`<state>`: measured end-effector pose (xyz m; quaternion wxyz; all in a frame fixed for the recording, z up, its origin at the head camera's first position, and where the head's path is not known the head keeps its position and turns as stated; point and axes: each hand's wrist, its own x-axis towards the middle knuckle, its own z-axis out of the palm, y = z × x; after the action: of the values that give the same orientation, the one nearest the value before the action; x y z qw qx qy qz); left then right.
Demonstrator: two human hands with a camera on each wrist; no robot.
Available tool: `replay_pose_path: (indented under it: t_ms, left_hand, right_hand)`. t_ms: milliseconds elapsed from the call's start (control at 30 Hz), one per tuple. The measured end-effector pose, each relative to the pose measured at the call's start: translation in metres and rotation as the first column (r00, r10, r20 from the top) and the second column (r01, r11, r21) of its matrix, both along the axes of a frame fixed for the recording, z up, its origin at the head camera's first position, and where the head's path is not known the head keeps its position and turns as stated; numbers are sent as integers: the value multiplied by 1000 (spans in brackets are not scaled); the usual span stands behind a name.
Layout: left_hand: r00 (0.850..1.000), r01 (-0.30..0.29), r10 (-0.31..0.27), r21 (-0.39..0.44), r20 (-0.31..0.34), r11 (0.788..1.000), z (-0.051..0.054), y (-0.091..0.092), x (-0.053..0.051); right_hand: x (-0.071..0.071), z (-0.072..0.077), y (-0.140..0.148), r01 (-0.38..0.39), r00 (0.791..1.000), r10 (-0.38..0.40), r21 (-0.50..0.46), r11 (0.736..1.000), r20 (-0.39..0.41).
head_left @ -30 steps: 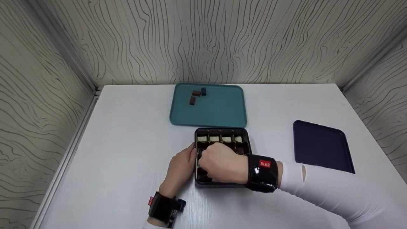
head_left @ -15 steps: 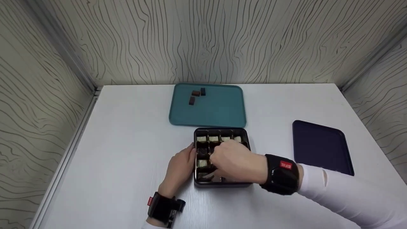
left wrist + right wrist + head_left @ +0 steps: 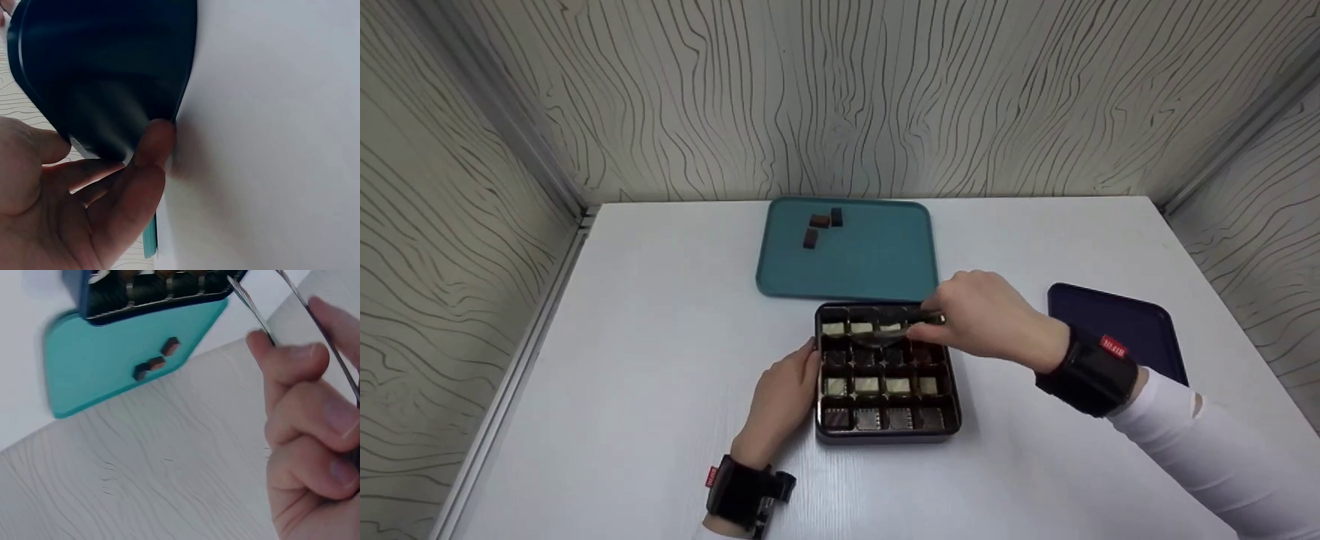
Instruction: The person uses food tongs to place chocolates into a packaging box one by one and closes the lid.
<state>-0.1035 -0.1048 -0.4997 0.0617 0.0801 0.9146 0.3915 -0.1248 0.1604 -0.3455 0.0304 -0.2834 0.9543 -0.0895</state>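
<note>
A black box [image 3: 888, 436] with dividers holds rows of light chocolates [image 3: 867, 385] and dark chocolates [image 3: 868, 418]. My left hand [image 3: 786, 401] is at its left side; in the left wrist view, the thumb and fingers grip the box wall near a corner. Over the box's back right part, my right hand [image 3: 986, 315] holds metal tongs [image 3: 256, 312]. The tong tips stand apart in the right wrist view, and I see nothing between them. The hand hides the right end of the back row in the head view.
Behind the box lies a teal tray [image 3: 877, 262] with three loose brown chocolates, one of them a dark chocolate piece [image 3: 810, 238] at the front. A dark purple lid or tray [image 3: 1117, 319] lies on the right, partly behind the right forearm. Patterned panels [image 3: 847, 97] wall in the white table.
My right hand has moved up and to the right, from the box's front left to its back right, uncovering the front rows. The left hand has stayed in place.
</note>
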Motion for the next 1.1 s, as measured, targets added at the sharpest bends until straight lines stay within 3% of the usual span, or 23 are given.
replay_pose_path:
  t_ms: [133, 300, 500, 667, 933, 1100]
  left_hand:
    - [1000, -2, 2, -2, -3, 1000, 1, 2, 1]
    - [1000, -14, 14, 2, -12, 1000, 1, 3, 0]
    - [1000, -11, 11, -12, -25, 1000, 0, 3, 4]
    - [999, -18, 17, -8, -35, 1000, 0, 4, 7]
    - [999, -2, 3, 17, -43, 1000, -1, 17, 9]
    - [999, 20, -19, 19, -32, 1000, -2, 24, 11]
  right_hand:
    - [-21, -13, 2, 108, 994, -107, -34, 994, 23]
    - [-57, -31, -6, 199, 980, -199, -73, 977, 7]
    - [-100, -55, -28, 277, 961, -275, -98, 956, 36]
    - [-128, -62, -51, 331, 944, -328, -110, 937, 43]
    - [-146, -70, -74, 356, 934, -355, -113, 928, 27]
    - [-148, -84, -78, 412, 910, -414, -90, 907, 0]
